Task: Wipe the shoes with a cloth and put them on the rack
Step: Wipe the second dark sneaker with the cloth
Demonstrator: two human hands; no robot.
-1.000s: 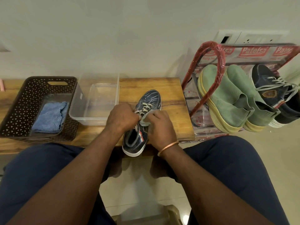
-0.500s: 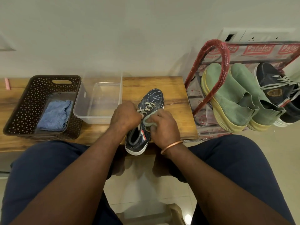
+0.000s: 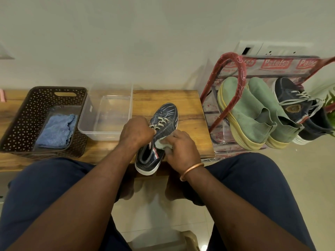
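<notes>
Head view, middle of the frame: gripping a navy denim sneaker (image 3: 165,115) at its laces with the left hand (image 3: 136,131), fingers curled down over the eyelets. Pressing a pale green cloth (image 3: 161,143) against the sneaker's right flank with the right hand (image 3: 182,145), fingers bent round the wad, with a copper bangle (image 3: 191,171) on that wrist.

Under both hands, on a wooden bench (image 3: 188,105): sneaker sole-down, toe towards the upper right, white-rimmed heel hanging over the near edge.

Just left of the sneaker on the same bench: a clear plastic tub (image 3: 108,113). Touching the tub's left side, at the left of the frame: a brown perforated basket (image 3: 23,115) with a folded blue cloth (image 3: 56,130) lying on its floor.

Right of the bench, on the tiled floor (image 3: 299,160): a red-framed shoe rack (image 3: 242,69) still in printed plastic wrap. Leaning on it, toes up: a pair of green slip-on shoes (image 3: 241,113) with yellow soles, and beside them to the right a second navy lace-up sneaker (image 3: 297,104).

Above the rack, on the wall at upper right: a white socket plate (image 3: 272,48).

Across the bottom of the frame: both forearms and knees in dark blue trousers (image 3: 45,187).
</notes>
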